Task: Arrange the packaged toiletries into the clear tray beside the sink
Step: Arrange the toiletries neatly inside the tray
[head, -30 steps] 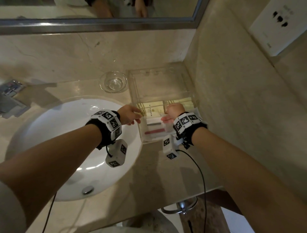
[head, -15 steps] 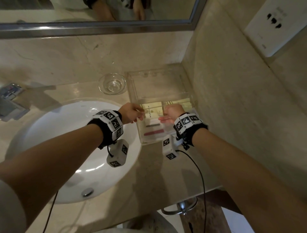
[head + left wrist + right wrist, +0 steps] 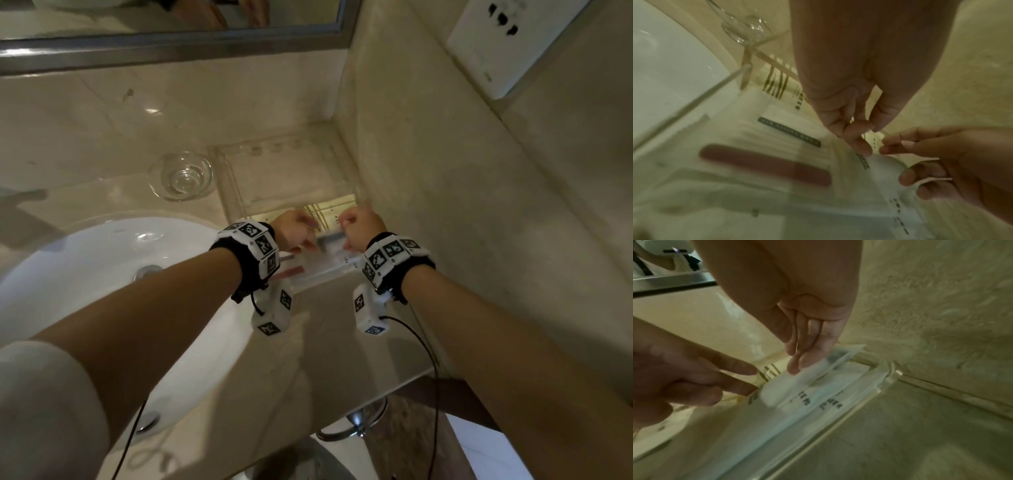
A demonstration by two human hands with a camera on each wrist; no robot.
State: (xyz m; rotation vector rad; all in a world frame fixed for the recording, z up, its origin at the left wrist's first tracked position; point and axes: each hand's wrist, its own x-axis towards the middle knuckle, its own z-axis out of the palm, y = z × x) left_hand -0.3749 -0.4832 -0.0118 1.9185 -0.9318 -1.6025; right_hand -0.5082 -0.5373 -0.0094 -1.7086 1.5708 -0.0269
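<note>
The clear tray (image 3: 284, 178) sits in the counter's corner, right of the sink. Its near half holds flat white packets, one with a red strip (image 3: 764, 162), and gold-striped packets (image 3: 329, 212) behind them. My right hand (image 3: 356, 229) pinches one end of a white printed packet (image 3: 789, 391) between thumb and fingers (image 3: 807, 360), low over the tray's right side. My left hand (image 3: 294, 233) is close beside it. Its fairly straight fingertips (image 3: 748, 386) touch the packet's other end. The hands hide the tray's middle in the head view.
A small glass dish (image 3: 181, 176) stands left of the tray's far end. The white sink basin (image 3: 85, 267) lies to the left. A stone side wall (image 3: 445, 205) runs tight along the tray's right rim (image 3: 885, 378), with a wall socket (image 3: 496, 44) higher up.
My left hand has moved right, from the tray's left wall to over the packets beside my right hand. The right hand has stayed over the tray's right side.
</note>
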